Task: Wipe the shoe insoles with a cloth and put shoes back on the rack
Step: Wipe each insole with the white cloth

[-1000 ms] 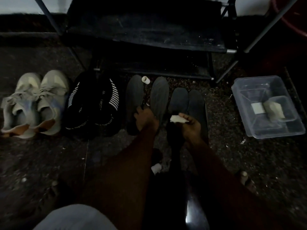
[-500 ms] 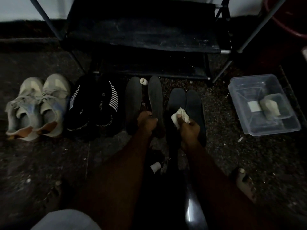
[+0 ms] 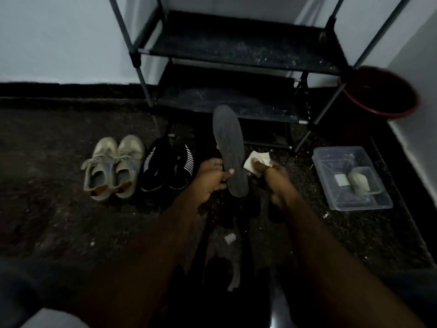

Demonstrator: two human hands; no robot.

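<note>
1. Head view, dim light. A long dark grey foam shoe insole (image 3: 229,147) is held off the floor between the two hands. Its rounded toe end points away towards the rack, and its heel end is nearest the person.
2. The left hand (image 3: 212,177) is curled round the lower left edge of the insole. The thumb (image 3: 230,171) is laid on the upper face and the other fingers are hidden beneath.
3. The right hand (image 3: 275,174) is just right of the insole. A small crumpled pale cloth (image 3: 257,160) is pinched between thumb and fingertips.
4. The cloth is at the insole's right edge, above the heel end. Whether they touch cannot be told.
5. A black fabric-shelved shoe rack with grey metal tubes (image 3: 236,50) stands against the pale wall. The insole's toe end overlaps its lower shelf in this view.
6. A pair of beige lace-up sneakers (image 3: 113,166) stands on the dark floor left of the hands. A pair of black knit shoes with white stripes (image 3: 169,166) stands between the sneakers and the left hand.
7. A clear rectangular plastic container (image 3: 329,153) lies on the floor right of the right hand, with pale blocks inside.
8. A round dark red basin (image 3: 378,91) stands beside the rack's right legs.
9. A small white cylinder (image 3: 229,238) lies on the floor between the forearms.
10. The dark shapes below the hands cannot be made out.
</note>
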